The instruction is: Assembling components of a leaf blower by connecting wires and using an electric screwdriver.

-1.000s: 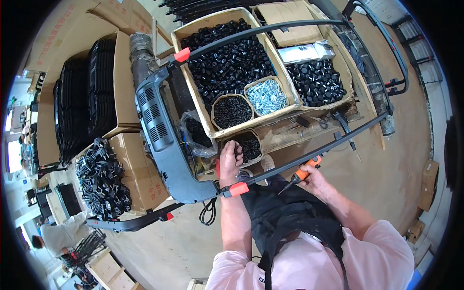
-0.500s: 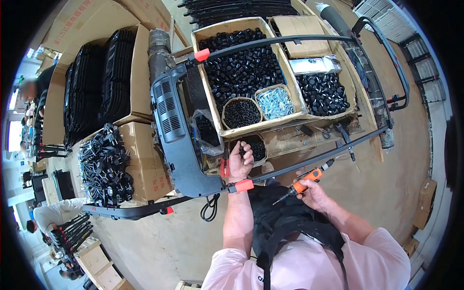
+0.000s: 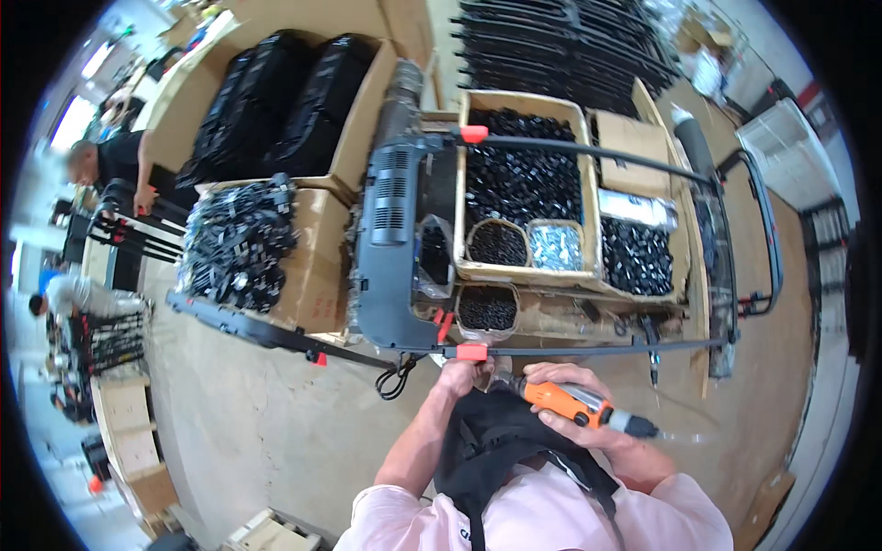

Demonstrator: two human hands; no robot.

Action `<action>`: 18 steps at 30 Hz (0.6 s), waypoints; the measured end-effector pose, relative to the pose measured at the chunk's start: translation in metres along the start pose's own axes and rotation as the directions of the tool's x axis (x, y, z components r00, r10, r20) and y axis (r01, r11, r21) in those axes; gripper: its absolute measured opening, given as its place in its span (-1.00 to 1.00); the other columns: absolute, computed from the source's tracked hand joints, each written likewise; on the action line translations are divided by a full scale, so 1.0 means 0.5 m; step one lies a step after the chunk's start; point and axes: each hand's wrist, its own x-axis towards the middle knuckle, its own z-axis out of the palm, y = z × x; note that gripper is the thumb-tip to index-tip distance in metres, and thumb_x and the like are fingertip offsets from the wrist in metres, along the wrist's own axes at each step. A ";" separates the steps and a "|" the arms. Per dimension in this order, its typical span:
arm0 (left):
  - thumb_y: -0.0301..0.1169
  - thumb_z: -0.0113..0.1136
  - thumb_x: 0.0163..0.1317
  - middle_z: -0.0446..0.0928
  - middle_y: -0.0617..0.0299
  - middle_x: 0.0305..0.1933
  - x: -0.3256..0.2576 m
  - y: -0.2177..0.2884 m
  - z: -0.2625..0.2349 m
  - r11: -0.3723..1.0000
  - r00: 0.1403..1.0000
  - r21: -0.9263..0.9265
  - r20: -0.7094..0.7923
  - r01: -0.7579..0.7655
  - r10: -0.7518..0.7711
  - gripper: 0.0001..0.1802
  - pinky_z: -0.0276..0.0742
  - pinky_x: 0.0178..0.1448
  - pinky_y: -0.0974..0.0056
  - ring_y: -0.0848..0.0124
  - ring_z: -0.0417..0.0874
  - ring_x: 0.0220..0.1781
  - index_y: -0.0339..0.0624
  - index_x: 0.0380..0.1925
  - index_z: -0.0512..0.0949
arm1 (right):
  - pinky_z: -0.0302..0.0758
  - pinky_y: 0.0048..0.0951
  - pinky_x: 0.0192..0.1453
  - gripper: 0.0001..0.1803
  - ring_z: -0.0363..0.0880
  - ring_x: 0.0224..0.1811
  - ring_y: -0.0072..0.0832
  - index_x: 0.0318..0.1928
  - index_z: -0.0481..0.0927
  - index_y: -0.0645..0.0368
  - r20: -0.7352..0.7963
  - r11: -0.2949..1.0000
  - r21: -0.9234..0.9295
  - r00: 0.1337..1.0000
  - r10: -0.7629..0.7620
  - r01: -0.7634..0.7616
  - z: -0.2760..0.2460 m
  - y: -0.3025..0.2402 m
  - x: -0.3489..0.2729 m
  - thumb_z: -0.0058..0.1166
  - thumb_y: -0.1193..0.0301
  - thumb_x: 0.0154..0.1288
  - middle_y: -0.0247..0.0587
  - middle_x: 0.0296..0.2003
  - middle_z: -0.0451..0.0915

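Observation:
A black tubular frame (image 3: 588,350) with a vented dark plastic housing (image 3: 390,266) at its left end lies across in front of me. Beside the red piece (image 3: 471,352) on its near rail, my left hand (image 3: 462,375) is closed with its fingertips together; whatever they pinch is hidden. My right hand (image 3: 568,378) grips an orange electric screwdriver (image 3: 562,401). Its front end points left, close to my left fingers and just under the rail; the bit's tip is hard to make out. Beyond the rail stands a small tub of black screws (image 3: 488,308).
Cardboard bins hold black caps (image 3: 519,174), silvery bolts (image 3: 556,246) and black round parts (image 3: 634,257). At left stands a box heaped with cables (image 3: 241,243). A black cable loop (image 3: 397,378) hangs below the housing. Other people (image 3: 115,170) work at far left.
My left hand has come back from the screw tub to the near rail. My right hand has turned the screwdriver and brought it up beside the left hand. The view has shifted.

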 end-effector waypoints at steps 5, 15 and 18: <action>-0.19 0.16 0.61 0.61 0.35 -0.31 -0.148 -0.003 -0.028 0.983 0.992 -0.180 0.123 0.037 -0.014 -0.75 0.59 -0.29 0.40 0.51 0.63 -0.34 -0.13 -0.13 0.60 | 0.61 -0.04 0.38 -0.36 0.67 0.30 0.01 0.30 0.50 0.20 0.272 0.768 -0.323 0.831 -0.485 0.553 -0.021 -0.038 0.130 0.48 0.52 0.24 0.20 0.19 0.67; -0.09 0.03 0.67 0.47 0.35 -0.29 -0.210 0.257 0.032 0.773 0.980 -0.618 0.016 -0.146 0.198 -0.67 0.27 -0.45 0.45 0.54 0.39 -0.41 -0.11 -0.10 0.54 | 0.56 -0.08 0.43 -0.38 0.64 0.29 -0.13 0.32 0.37 0.21 0.248 0.937 -0.210 0.942 -0.226 0.280 0.095 -0.014 0.273 0.37 0.47 0.34 0.17 0.20 0.64; -0.14 0.07 0.66 0.49 0.35 -0.30 -0.162 0.346 0.024 0.664 0.967 -0.730 0.019 -0.159 0.253 -0.71 0.30 -0.44 0.45 0.53 0.42 -0.41 -0.12 -0.05 0.55 | 0.58 -0.17 0.42 -0.41 0.68 0.26 -0.22 0.30 0.45 0.26 0.209 0.951 -0.165 0.951 -0.226 0.262 0.138 0.004 0.330 0.38 0.54 0.30 0.09 0.21 0.68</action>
